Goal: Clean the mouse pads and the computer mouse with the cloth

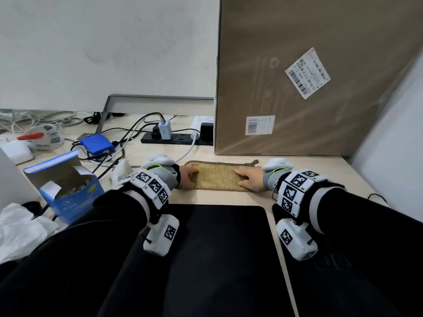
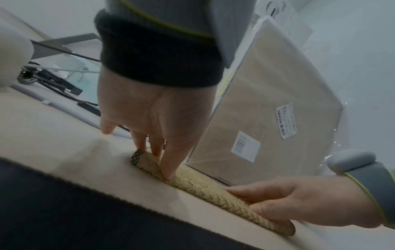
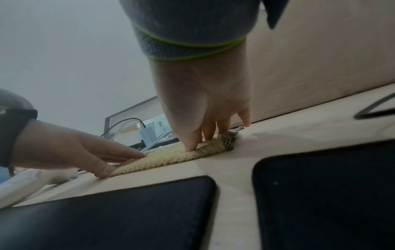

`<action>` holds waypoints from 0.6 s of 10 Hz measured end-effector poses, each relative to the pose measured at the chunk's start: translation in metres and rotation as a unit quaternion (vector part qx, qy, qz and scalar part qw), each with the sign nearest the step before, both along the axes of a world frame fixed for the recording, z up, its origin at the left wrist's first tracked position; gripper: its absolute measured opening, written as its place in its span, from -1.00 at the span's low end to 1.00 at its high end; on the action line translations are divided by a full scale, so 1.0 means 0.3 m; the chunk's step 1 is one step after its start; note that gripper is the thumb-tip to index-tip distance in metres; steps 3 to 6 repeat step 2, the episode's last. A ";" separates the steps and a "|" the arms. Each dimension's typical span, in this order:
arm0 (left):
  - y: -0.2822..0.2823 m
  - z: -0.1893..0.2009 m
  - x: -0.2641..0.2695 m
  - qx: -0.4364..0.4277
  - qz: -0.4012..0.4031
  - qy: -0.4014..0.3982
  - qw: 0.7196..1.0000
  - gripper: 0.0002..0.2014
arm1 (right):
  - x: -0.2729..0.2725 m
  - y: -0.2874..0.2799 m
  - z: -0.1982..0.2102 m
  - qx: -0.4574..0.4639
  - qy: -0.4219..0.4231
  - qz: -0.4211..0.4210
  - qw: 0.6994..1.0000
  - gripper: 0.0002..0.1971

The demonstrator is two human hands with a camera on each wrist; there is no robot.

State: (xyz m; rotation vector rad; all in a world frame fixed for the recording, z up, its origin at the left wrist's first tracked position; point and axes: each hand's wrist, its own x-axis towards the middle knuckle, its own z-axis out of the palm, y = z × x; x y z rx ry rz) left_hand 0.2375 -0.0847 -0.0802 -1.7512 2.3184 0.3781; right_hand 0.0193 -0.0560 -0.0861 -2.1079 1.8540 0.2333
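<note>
The cloth (image 1: 217, 178) lay flat on the desk (image 1: 304, 177), folded into a long tan strip w/ a dark checked edge, just beyond the far edges of the two black pads and right in front of the big cardboard box (image 1: 320, 76). You had both hands on it, one per end. Your left hand (image 1: 187, 178) sat on the left end: fingers stretched fwd over the weave, thumb pressing down at the near edge, as the left wrist view showed, nothing curled round it. Your right hand (image 1: 248, 179) mirrored that on the right end, fingertips planted on the fabric, thumb on top, hand apart rather than clamped. My read: you were flattening or squaring up the fold so it gave a neat wiping face, not lifting it yet.

The large mouse pad (image 1: 206, 259) lay nearest you, centre, its far edge close to the cloth but not touching; a strip of bare desk showed between. The second mouse pad (image 3: 331, 194) lay just right of it, a narrow gap between them, mostly under your right forearm in the head view. Neither looked wiped yet, though I couldn't tell for sure. No computer mouse was visible in any view.

Off left, well apart: a blue carton (image 1: 68, 193), a power strip (image 1: 176, 139) w/ cables, a small blue box (image 1: 97, 144).
</note>
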 end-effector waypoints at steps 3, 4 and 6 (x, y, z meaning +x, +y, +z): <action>0.016 0.008 -0.020 -0.028 0.038 0.075 0.996 -0.53 | -0.039 0.006 -0.003 -0.108 -0.063 -0.053 0.991 -0.55; 0.016 0.008 -0.020 -0.028 0.038 0.075 0.996 -0.53 | -0.039 0.006 -0.003 -0.108 -0.063 -0.053 0.991 -0.55; 0.016 0.008 -0.020 -0.028 0.038 0.075 0.996 -0.53 | -0.039 0.006 -0.003 -0.108 -0.063 -0.053 0.991 -0.55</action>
